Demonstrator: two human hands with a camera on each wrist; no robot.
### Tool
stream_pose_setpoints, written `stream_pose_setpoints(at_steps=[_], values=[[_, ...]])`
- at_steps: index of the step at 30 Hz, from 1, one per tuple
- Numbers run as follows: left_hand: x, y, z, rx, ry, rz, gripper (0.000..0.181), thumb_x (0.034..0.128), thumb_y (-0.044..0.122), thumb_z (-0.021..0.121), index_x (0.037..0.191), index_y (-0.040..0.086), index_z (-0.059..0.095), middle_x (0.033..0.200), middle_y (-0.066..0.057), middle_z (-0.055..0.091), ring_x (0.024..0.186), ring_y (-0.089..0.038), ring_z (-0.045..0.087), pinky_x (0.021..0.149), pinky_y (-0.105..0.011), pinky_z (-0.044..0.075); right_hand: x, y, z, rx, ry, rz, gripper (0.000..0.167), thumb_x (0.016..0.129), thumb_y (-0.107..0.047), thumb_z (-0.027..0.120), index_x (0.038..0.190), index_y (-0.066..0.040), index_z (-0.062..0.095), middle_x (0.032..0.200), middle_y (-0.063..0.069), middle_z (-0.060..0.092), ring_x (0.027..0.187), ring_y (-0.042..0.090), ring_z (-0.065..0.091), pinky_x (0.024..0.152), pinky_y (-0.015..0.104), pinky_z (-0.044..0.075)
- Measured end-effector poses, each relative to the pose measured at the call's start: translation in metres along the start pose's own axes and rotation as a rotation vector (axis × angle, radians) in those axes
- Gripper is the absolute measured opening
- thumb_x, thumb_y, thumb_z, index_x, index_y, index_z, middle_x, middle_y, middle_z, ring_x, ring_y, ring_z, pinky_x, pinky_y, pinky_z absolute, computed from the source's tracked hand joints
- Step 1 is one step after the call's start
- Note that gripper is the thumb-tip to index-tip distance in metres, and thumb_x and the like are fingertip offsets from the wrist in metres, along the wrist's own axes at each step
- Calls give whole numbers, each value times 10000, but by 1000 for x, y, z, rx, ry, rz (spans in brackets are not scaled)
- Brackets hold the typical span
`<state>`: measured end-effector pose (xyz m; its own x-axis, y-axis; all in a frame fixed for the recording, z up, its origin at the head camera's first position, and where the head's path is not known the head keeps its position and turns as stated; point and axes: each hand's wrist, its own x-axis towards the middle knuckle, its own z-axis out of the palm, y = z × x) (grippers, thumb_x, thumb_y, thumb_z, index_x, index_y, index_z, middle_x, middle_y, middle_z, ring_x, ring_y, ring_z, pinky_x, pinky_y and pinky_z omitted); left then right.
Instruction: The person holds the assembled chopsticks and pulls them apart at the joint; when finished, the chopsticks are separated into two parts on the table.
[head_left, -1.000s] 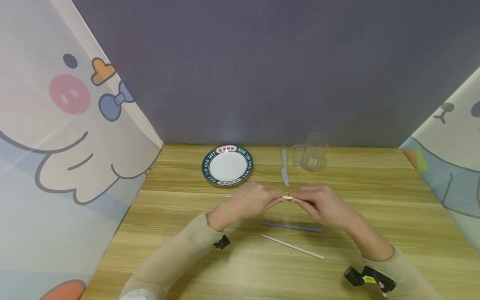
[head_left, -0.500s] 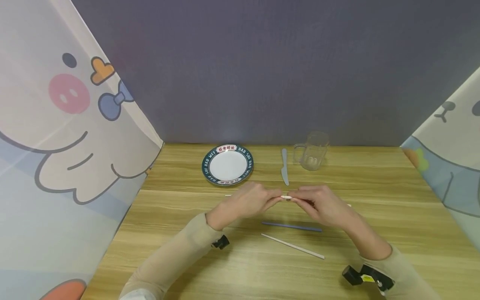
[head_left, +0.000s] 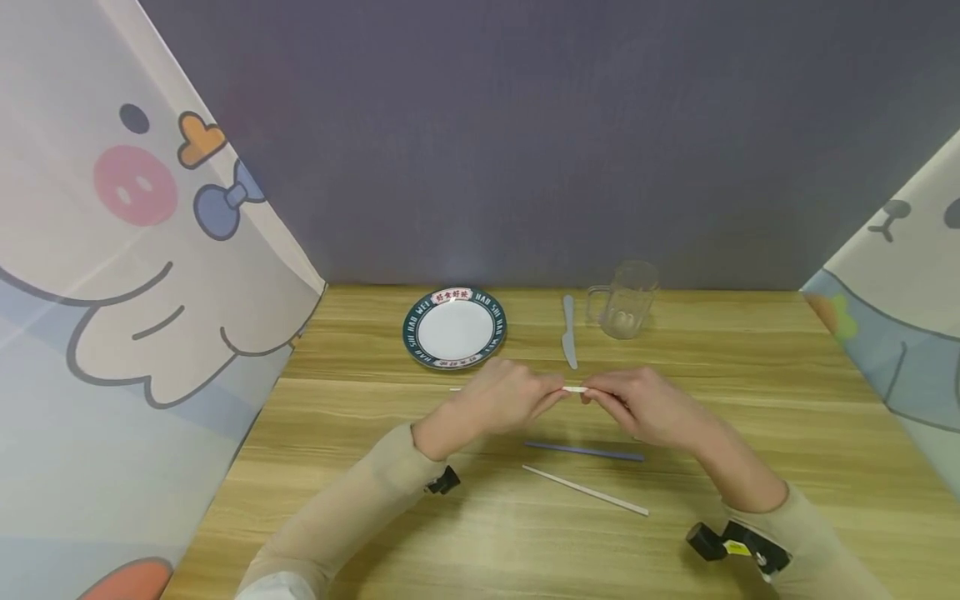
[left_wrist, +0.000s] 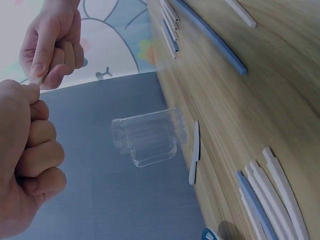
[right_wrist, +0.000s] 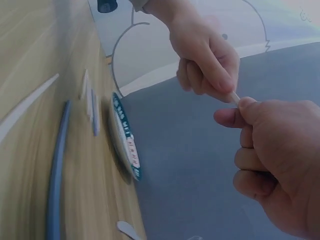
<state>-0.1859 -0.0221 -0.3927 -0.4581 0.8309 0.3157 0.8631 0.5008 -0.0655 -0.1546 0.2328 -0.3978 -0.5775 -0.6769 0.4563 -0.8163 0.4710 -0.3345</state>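
A short white stick point(head_left: 575, 389) bridges the fingertips of my two hands above the table. My left hand point(head_left: 498, 398) pinches one end between thumb and curled forefinger; my right hand point(head_left: 656, 408) pinches the other. Most of the stick is hidden by the fingers. In the left wrist view, the other fingers of the left hand point(left_wrist: 37, 155) are curled in. Below the hands lie a long blue stick point(head_left: 585, 451) and, nearer me, a long white stick point(head_left: 585, 490). Shorter white and blue pieces point(left_wrist: 277, 195) lie side by side under the left hand, largely hidden in the head view.
More short white and blue pieces point(left_wrist: 170, 35) lie toward the right side of the wooden table point(head_left: 375, 467). Along the back stand a green-rimmed white plate point(head_left: 456, 330), a pale knife point(head_left: 569, 332) and a clear mug point(head_left: 628, 300). A dark panel point(head_left: 525, 150) rises behind.
Both hands stay almost in place, still pinching the white stick. The right fingertips have shifted very slightly to the right. Things on the table have not moved.
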Motion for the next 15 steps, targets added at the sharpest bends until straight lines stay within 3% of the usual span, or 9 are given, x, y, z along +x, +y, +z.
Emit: stream_pose_setpoints(at_steps=[7, 15], values=[[-2, 3, 3, 55, 89, 5, 323, 1094, 348, 596, 800, 217, 578, 567, 123, 296, 481, -25, 270, 452, -183, 154, -1, 1, -4, 14, -3, -8, 199, 976, 36, 695, 1003, -158, 731, 831, -123, 649, 636, -109, 319, 585, 148, 399], [-4, 3, 4, 52, 26, -4, 337, 1101, 379, 573, 797, 235, 582, 561, 132, 291, 482, -25, 263, 446, -178, 157, -1, 6, -2, 21, -10, -54, 208, 970, 25, 707, 956, -182, 689, 726, -134, 513, 640, -111, 288, 576, 83, 355]])
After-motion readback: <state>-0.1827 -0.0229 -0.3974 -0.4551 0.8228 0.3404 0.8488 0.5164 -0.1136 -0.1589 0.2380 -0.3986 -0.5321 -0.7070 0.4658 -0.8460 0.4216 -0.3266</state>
